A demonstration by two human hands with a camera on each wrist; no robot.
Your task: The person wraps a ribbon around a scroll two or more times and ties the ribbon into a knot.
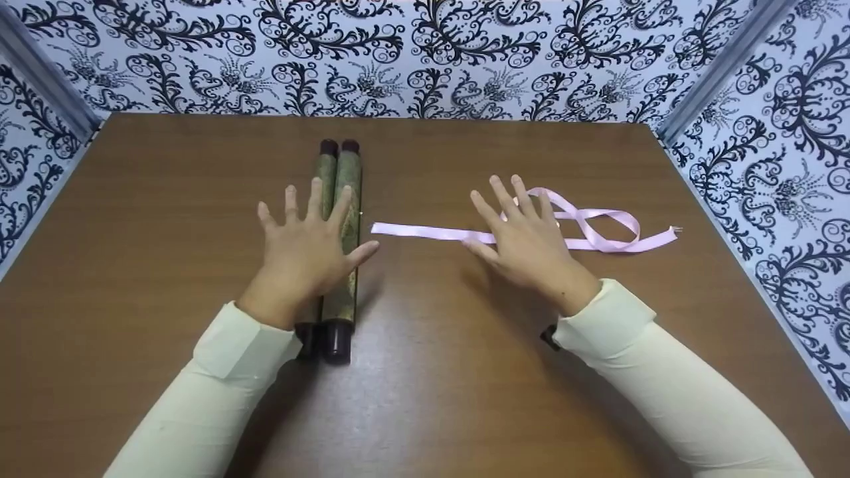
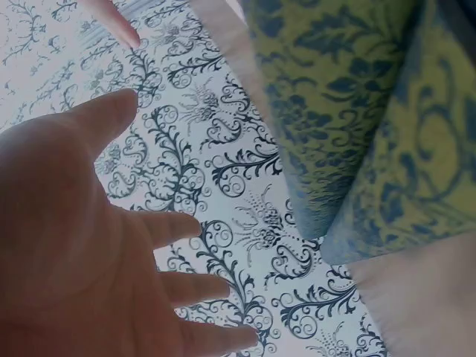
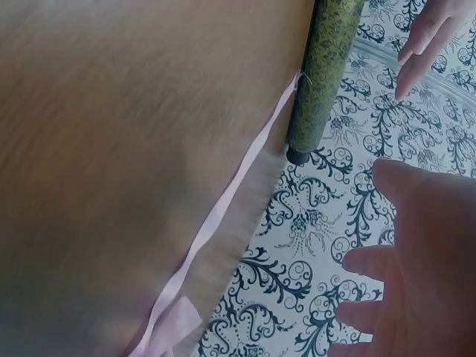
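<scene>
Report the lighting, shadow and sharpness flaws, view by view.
Head: pale glare on the table, soft shadow below the right hand; left wrist: left hand dim against the bright wall, which washes out toward the upper left; right wrist: hazy overall, ribbon slightly soft.

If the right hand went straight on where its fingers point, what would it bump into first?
Likely the patterned wall beyond the table: only bare table shows ahead of the right hand in the head view. The hand's height and tilt are unclear, so it might touch the table first.
</scene>
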